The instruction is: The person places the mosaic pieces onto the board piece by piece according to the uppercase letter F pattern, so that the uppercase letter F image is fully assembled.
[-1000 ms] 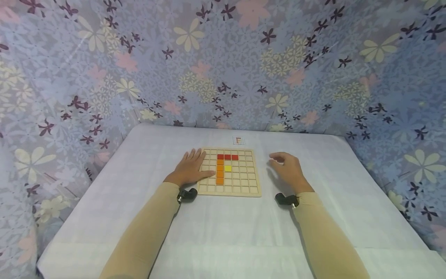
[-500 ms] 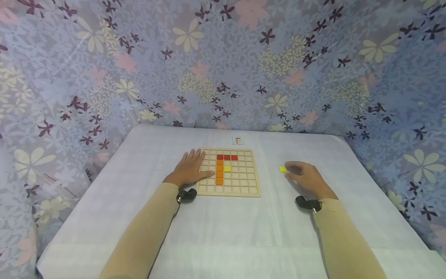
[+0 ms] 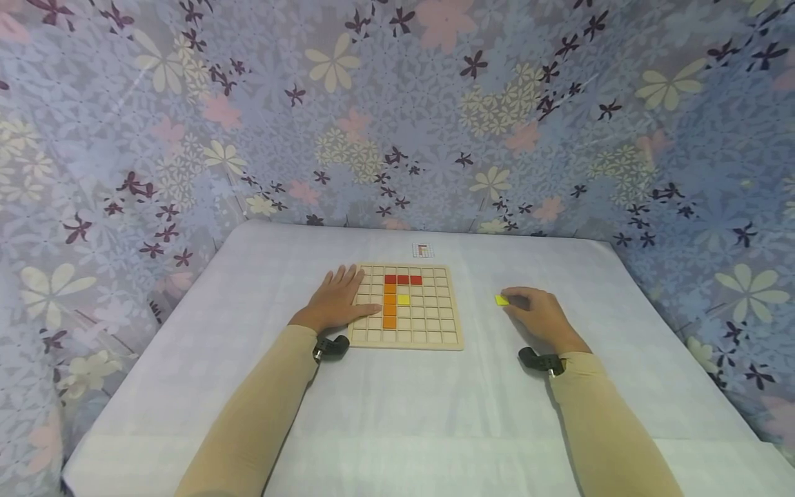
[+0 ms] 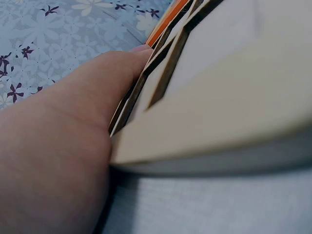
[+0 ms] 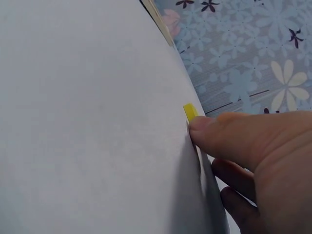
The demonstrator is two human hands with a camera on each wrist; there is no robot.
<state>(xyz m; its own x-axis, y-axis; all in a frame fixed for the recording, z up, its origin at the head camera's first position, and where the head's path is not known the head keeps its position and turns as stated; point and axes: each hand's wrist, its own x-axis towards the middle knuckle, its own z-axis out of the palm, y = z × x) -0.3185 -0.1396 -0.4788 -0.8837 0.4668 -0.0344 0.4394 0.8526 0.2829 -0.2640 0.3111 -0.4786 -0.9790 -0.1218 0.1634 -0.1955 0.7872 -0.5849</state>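
A wooden grid board lies on the table with a row of red tiles, a column of orange tiles and one yellow tile in its cells. My left hand rests flat over the board's left edge, fingers spread and thumb reaching across the cells. To the right of the board, my right hand pinches a second yellow tile between thumb and fingertips. The right wrist view shows this yellow tile jutting past the thumb, close over the white cloth.
A small printed card with a grid pattern lies behind the board. White cloth covers the table. Flowered fabric hangs behind and along both sides.
My right hand has moved right, away from the board's side, and its fingertips have come together on the yellow tile. My left hand keeps its place on the board.
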